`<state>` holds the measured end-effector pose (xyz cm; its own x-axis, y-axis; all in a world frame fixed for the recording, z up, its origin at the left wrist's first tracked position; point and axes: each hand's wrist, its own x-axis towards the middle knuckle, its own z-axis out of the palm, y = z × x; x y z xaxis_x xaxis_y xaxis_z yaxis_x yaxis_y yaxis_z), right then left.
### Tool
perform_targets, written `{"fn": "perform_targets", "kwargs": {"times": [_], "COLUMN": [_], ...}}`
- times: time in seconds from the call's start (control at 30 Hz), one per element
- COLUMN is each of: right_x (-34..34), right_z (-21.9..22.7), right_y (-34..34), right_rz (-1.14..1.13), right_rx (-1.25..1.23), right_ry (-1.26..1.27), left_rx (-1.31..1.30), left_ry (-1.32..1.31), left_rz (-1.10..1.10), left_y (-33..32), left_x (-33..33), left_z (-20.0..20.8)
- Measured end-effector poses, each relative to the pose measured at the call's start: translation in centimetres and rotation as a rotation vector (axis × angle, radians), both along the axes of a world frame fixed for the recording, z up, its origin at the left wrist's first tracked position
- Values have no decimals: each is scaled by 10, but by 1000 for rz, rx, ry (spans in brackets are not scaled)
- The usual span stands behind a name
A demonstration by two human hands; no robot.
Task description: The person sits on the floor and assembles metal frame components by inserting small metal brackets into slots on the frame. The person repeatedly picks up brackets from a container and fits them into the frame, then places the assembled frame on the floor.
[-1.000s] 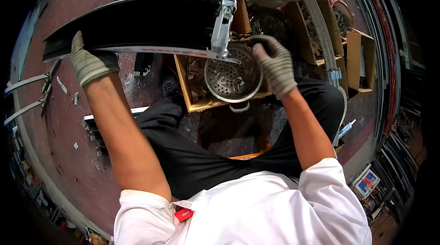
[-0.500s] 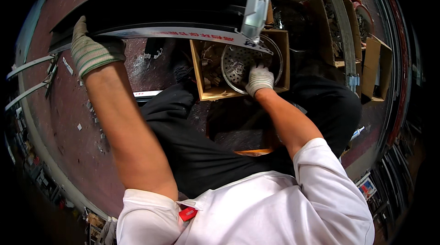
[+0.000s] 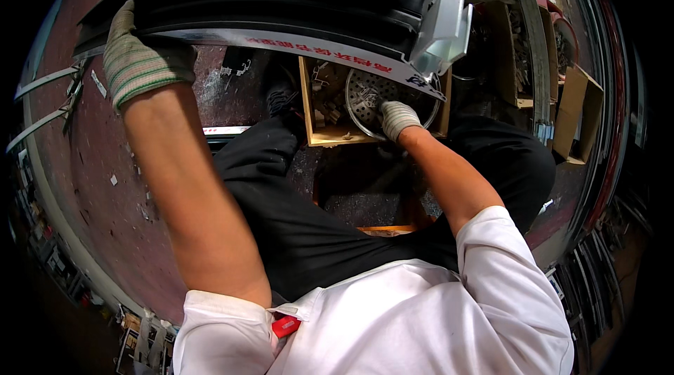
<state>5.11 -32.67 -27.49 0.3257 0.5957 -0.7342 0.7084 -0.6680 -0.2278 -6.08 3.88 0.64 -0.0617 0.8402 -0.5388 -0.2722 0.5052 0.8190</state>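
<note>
My left hand (image 3: 149, 64), in a knitted glove with green stripes, grips the left end of a long black profile (image 3: 267, 15). Its thumb lies over the top; the fingers are hidden behind it. A printed white strip runs along the profile's near edge. At its right end sits a silver metal bracket (image 3: 444, 27). My gloved right hand (image 3: 400, 119) reaches into a perforated metal colander (image 3: 373, 81), its fingers bunched by a small heap of metal pieces (image 3: 365, 98). What lies between those fingertips is hidden. The colander stands inside a wooden box (image 3: 333, 140).
Loose small pieces lie in the box, left of the colander. Cardboard boxes (image 3: 581, 112) and a long metal bar (image 3: 528, 45) are at the right. Two curved pale bars (image 3: 42, 83) stick out at the far left. Scraps (image 3: 114, 180) litter the floor.
The profile's bracket end has shifted right and appears larger, covering more of the box's far side. My right hand has moved slightly toward the heap in the colander. My left hand keeps its grip.
</note>
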Motion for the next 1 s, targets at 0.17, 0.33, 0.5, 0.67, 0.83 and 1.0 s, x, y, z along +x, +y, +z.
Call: {"fn": "perform_targets", "kwargs": {"times": [0.17,0.33,0.5,0.67,0.83,1.0], "right_x": [-7,10,21,31,42,56], "right_z": [13,45,142,224,272,296], "right_y": [2,8,24,27,25,33], "right_rz": [-233,-528,-913,-1076,-1105,-1063], "right_rx": [278,365,705,910,967,991], "right_ry": [-11,9,366,582,728,760], "left_rx": [69,-106,-44,29,85,56], "left_ry": [-86,38,-48,-59,-185,-148], "left_rz": [28,26,31,60,140,151], "left_y": [-4,7,8,2,3,-2], "left_x": [-2,2,-2,-2,1,6], "left_z": [-2,7,2,10,5,8]}}
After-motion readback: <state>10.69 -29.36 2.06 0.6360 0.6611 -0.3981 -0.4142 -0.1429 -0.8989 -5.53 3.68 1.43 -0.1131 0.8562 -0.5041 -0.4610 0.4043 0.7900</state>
